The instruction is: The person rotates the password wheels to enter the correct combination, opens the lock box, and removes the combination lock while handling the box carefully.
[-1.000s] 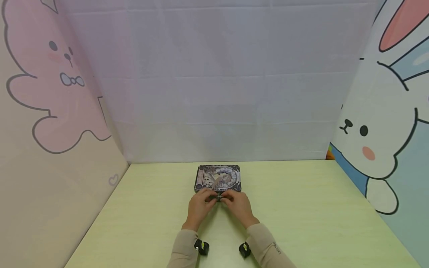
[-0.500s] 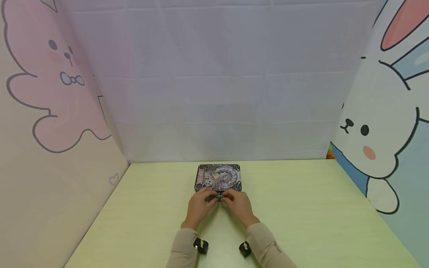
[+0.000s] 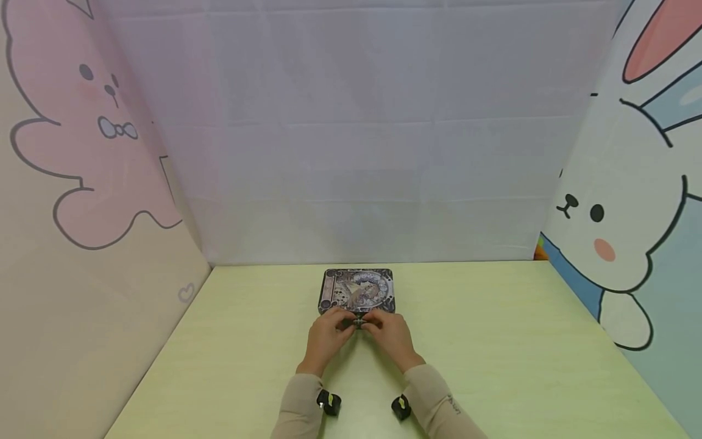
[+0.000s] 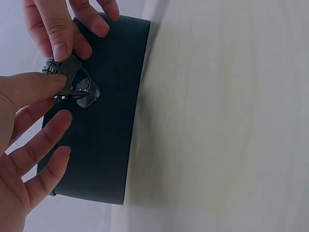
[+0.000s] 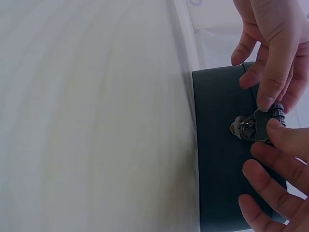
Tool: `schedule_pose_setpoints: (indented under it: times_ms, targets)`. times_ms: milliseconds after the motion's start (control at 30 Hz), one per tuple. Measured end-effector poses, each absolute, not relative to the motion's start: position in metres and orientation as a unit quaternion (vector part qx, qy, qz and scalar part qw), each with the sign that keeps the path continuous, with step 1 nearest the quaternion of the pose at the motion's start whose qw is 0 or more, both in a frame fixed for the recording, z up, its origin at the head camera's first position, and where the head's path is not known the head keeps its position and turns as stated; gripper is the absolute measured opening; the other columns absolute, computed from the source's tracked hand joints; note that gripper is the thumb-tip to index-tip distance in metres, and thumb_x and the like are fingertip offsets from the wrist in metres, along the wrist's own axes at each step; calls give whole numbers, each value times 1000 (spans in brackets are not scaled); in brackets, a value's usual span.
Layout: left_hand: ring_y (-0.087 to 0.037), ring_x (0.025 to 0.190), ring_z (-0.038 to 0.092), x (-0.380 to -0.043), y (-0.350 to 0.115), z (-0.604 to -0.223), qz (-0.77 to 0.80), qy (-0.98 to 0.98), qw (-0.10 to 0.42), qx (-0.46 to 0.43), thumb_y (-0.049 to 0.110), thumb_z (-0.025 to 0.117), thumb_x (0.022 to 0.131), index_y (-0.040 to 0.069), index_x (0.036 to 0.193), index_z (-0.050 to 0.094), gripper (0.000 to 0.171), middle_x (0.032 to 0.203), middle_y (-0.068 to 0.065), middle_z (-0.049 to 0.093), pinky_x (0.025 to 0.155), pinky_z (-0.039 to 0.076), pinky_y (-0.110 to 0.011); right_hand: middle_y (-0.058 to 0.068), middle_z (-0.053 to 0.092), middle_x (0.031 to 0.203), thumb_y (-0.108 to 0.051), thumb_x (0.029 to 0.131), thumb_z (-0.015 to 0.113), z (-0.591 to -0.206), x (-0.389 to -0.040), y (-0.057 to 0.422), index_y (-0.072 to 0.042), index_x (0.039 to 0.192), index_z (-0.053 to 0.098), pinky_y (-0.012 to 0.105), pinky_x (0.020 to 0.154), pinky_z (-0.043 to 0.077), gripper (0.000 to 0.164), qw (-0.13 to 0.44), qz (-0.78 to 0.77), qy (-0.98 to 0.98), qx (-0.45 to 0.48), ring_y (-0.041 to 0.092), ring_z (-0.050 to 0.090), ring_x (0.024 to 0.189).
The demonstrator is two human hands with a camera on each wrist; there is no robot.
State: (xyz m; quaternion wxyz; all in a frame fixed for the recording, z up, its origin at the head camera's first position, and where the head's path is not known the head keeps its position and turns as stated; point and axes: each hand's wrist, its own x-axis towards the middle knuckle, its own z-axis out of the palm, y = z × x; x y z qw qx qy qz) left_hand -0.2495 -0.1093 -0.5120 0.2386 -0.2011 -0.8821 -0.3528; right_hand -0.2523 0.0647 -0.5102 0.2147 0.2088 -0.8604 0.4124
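Observation:
A small dark combination padlock (image 4: 68,72) with number dials hangs by its shackle at the round metal clasp (image 4: 88,94) on the front of a tin box (image 3: 356,291). The box has a printed picture lid and a dark green front wall (image 5: 219,183). My left hand (image 3: 325,341) pinches one end of the padlock between thumb and fingers. From the other side my right hand (image 3: 392,340) pinches the opposite end, its thumb (image 5: 285,135) near the dials (image 5: 277,112). Whether the shackle is latched, I cannot tell. The dial digits are too small to read.
The box stands on a pale yellow-green table (image 3: 493,341), towards its back edge. A white cloth (image 3: 356,134) hangs behind. Side walls with a pink cartoon figure (image 3: 93,128) and a white rabbit (image 3: 609,231) flank the table.

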Motion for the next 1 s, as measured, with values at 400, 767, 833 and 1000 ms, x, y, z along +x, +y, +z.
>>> schedule_pose_setpoints:
  times_ms: [400,767,833,1000]
  targets:
    - [-15,70,66,-249,-107,-513,-352,-872,268,-211,0,85,74,10,90,75,21,93,-1,68,61,54,-27,4,73,77,-7,81,80,-510,-252,65,-8,85,74,28,60,54,8,214,415,-860,207,18,69,66]
    - [-16,72,67,-248,-107,-513,-354,-873,266,-206,1,85,75,9,89,77,18,93,0,68,63,55,-28,4,73,78,-7,81,80,-510,-251,65,-8,86,74,29,61,55,8,217,412,-860,210,18,69,66]
    - [-16,72,67,-248,-107,-512,-355,-874,262,-205,2,84,76,9,89,77,17,93,0,68,63,55,-28,4,73,77,-7,81,80,-511,-252,65,-8,86,74,28,60,54,8,216,414,-859,210,17,69,66]
    - [-15,72,66,-247,-108,-511,-358,-875,255,-204,3,84,77,9,90,77,16,93,1,68,62,54,-28,4,73,78,-7,81,80,-511,-251,65,-7,86,74,29,61,54,8,216,413,-859,211,18,69,67]
